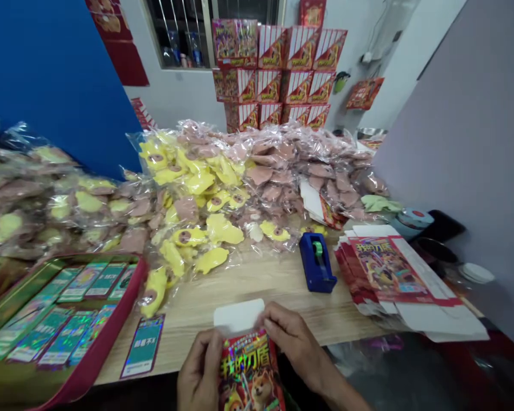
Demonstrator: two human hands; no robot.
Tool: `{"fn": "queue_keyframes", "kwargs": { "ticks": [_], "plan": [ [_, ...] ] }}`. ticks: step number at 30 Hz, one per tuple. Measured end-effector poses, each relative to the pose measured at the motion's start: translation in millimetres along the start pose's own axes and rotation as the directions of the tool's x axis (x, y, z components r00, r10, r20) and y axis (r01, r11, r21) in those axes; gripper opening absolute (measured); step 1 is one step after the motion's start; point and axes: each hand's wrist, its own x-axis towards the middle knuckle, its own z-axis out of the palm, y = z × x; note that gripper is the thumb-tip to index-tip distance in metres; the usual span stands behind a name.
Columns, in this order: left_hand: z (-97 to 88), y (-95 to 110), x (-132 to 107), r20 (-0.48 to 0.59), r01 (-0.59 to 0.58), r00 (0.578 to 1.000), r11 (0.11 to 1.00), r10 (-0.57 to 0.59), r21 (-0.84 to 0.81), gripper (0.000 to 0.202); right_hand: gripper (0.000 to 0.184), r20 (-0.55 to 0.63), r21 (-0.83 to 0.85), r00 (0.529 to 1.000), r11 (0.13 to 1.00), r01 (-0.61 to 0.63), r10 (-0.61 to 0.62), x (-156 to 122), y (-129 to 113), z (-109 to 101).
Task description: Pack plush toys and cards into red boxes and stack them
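The left hand [199, 371] and the right hand [293, 348] are both gripping a printed cardboard box [249, 368], fingers curled around it, its white flap [239, 315] standing up, at the front edge of the worktop [240, 279].

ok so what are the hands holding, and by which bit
The left hand and right hand hold a printed cardboard box by its top corners, just below the white flap.

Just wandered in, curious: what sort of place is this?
Probably a small workshop packing toys or novelties: a heap of plastic-bagged yellow and pink items, flat printed box blanks beside a blue tape dispenser, stacked printed cartons by the wall, and a printed box between the left hand and right hand.
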Motion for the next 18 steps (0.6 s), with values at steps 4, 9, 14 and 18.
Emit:
{"fn": "queue_keyframes", "kwargs": {
  "ticks": [4,9,14,18],
  "plan": [
    [-17.6,15.0,10.9,0.177,0.119,0.979,0.986,-0.098,-0.116,0.061,0.028,0.047,0.001,0.999,1.000,0.007,-0.007,-2.7,-12.4,-0.1],
    [-43.0,18.6,12.8,0.292,-0.059,0.956,0.993,0.027,0.099,0.036,0.023,0.186,-0.327,0.974,0.927,0.184,-0.128,-13.1,-32.9,-0.1],
    [-40.5,30.5,9.9,0.295,-0.051,0.955,0.993,0.018,0.105,0.037,0.026,0.252,-0.390,0.968,0.915,0.106,-0.004,-13.3,-45.9,3.0],
    [-37.7,34.8,12.2,0.374,0.099,0.921,0.994,-0.105,0.034,0.054,0.013,0.231,-0.467,0.973,0.877,0.115,-0.005,-9.8,-43.6,8.6]
  ]
}}
